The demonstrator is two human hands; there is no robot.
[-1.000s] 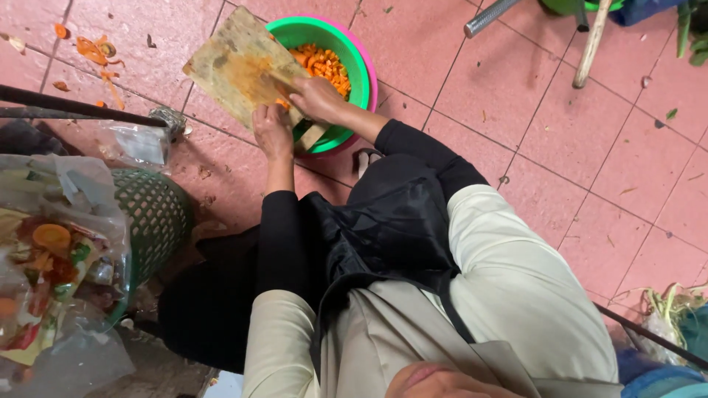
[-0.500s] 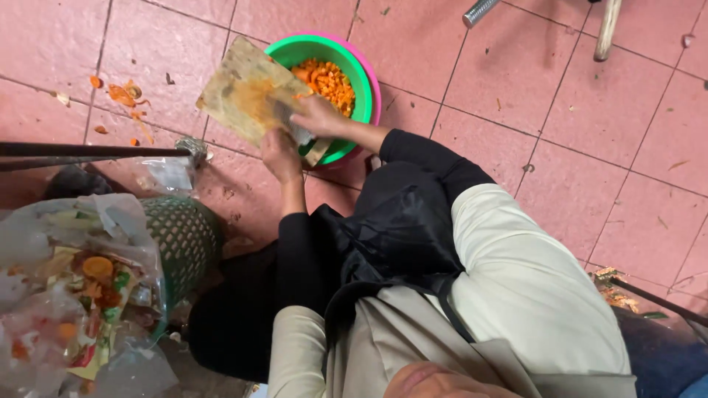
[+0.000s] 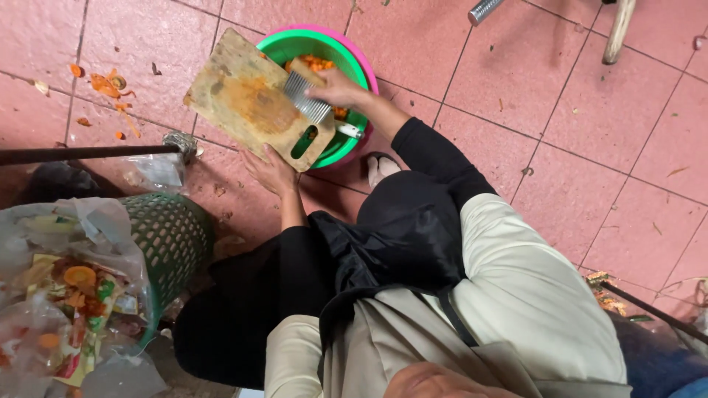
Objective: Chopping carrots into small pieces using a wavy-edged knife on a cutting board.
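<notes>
At the far left, a green mesh waste basket (image 3: 166,239) lined with a clear plastic bag holds carrot peel and scraps; more orange scraps (image 3: 107,82) lie loose on the pink tiled floor (image 3: 590,125) toward its upper left edge. A dark rod (image 3: 81,153) crosses the floor just above the basket.

Moving right, the left hand (image 3: 271,171) grips the lower edge of a wooden cutting board (image 3: 247,99), fingers curled under it, and holds the board tilted so that its far end hangs over the rim of a green bowl (image 3: 335,55) nested in a pink one. The board's face is stained orange, with a slot handle near the gripped end.

Next, the right hand (image 3: 335,87) is closed on a crinkle-bladed cutter (image 3: 310,105), whose ridged metal blade lies flat against the board near the bowl's edge. Chopped carrot (image 3: 317,65) sits in the bowl, just behind this hand.

The step in hand looks like scraping the board into the bowl. To do it well, the board should stay steeply tilted with its edge inside the rim, and the blade should sweep flat toward the bowl so nothing spills onto the tiles. Both hands sit close together on the board, the left below, the right above.
</notes>
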